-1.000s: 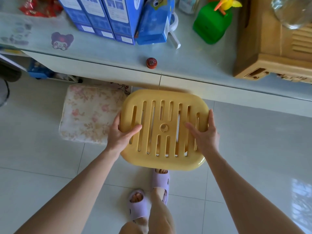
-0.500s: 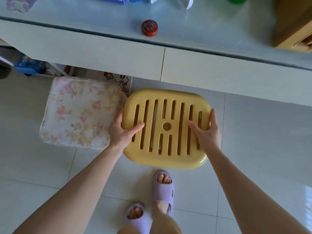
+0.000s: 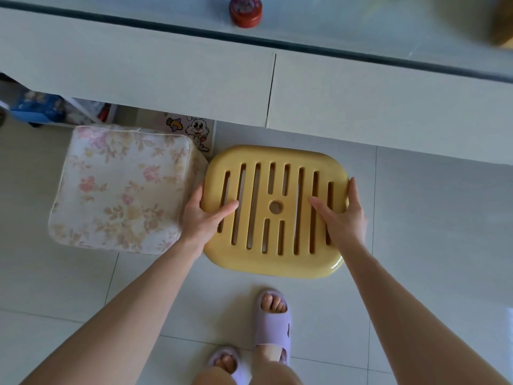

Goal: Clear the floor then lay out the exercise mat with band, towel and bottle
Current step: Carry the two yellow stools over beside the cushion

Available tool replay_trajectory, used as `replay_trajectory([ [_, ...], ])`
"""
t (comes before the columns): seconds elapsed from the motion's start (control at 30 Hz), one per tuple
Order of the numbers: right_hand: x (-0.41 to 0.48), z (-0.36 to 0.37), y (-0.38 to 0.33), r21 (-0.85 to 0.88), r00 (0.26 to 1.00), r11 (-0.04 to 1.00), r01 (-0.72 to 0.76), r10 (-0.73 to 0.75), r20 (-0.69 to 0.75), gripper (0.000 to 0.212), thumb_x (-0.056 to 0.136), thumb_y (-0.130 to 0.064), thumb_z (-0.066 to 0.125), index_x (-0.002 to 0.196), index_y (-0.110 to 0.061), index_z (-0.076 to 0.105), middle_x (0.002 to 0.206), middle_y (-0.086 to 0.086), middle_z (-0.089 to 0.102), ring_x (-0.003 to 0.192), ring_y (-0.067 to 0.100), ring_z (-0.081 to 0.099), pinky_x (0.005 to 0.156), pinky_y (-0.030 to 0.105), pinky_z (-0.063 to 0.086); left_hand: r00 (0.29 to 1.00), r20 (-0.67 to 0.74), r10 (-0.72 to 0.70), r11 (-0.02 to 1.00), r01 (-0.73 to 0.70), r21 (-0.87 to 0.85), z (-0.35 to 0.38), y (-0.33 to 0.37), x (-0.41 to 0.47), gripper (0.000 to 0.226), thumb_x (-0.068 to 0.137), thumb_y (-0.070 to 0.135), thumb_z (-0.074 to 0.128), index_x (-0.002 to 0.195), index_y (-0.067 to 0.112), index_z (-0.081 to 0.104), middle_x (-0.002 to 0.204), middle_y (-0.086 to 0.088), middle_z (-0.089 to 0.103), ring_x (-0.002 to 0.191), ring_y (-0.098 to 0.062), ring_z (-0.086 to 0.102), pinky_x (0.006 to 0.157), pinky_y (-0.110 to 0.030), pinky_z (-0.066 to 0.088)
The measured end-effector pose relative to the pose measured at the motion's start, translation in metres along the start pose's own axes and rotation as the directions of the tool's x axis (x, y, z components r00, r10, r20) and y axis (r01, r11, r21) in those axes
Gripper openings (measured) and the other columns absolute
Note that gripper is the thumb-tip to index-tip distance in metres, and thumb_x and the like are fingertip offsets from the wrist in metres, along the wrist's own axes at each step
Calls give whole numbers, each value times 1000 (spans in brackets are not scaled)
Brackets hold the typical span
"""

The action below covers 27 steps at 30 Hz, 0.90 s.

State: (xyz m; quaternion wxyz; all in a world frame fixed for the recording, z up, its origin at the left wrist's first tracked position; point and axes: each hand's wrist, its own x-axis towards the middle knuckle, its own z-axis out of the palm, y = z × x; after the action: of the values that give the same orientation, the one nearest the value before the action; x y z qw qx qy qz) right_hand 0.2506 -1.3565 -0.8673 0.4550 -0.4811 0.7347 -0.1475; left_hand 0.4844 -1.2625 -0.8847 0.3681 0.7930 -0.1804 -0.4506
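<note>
A yellow plastic stool (image 3: 274, 254) with a slotted seat is over the pale tiled floor, close to the front of a white desk. My left hand (image 3: 202, 218) grips its left edge, thumb on top of the seat. At the right edge my right hand (image 3: 340, 218) holds on the same way. No mat, band, towel or bottle is in view.
A floral-covered square stool (image 3: 119, 187) stands just left of the yellow one, almost touching it. The white desk (image 3: 166, 76) runs across the top, a small red tin (image 3: 245, 11) on its glass top. My feet in purple slippers (image 3: 273, 320) stand below. Blue boxes (image 3: 36, 107) sit under the desk at left.
The yellow stool has come down lower and closer to the desk front, both hands still on its edges. My view has tilted down, so the things on the desk have slid out of frame.
</note>
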Motion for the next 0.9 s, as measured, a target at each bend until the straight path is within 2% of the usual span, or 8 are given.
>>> replay_trajectory([
  [0.33,-2,4,-4,-25,1000,1000,-16,16,-9,99,74,-52,72,150,-39,11,142,1,49,130,29,44,105,48,40,1000,18,-6,999,5,36,-5,2,4,82,64,40,83,136,27,46,118,4,64,107,-18,62,96,-46,51],
  [0.6,-3,5,-4,-45,999,998,-36,37,13,98,75,-56,68,150,-40,6,145,5,43,132,31,41,104,50,40,999,37,-40,997,38,66,-7,6,3,93,63,50,81,143,29,36,132,2,56,120,-22,54,102,-50,44],
  [0.73,-16,1,-6,-47,1000,999,-1,3,26,90,78,-56,65,149,-39,12,144,4,45,130,30,44,103,51,42,996,55,-66,996,63,60,-13,14,-9,107,63,55,78,149,30,20,149,0,40,136,-23,39,111,-51,33],
  [0.8,-30,-5,-9,-35,999,999,8,-6,33,85,79,-56,63,149,-35,18,144,4,46,130,29,45,104,52,41,996,59,-67,997,64,52,-18,22,-23,103,69,47,78,150,26,17,153,-3,34,138,-22,35,113,-47,31],
  [0.9,-53,-19,-18,6,1000,1000,11,-11,27,78,83,-48,64,148,-30,26,146,3,43,133,25,41,107,45,37,995,64,-74,997,71,42,-25,34,-46,99,73,41,77,150,23,18,153,-9,32,139,-23,35,113,-44,31],
])
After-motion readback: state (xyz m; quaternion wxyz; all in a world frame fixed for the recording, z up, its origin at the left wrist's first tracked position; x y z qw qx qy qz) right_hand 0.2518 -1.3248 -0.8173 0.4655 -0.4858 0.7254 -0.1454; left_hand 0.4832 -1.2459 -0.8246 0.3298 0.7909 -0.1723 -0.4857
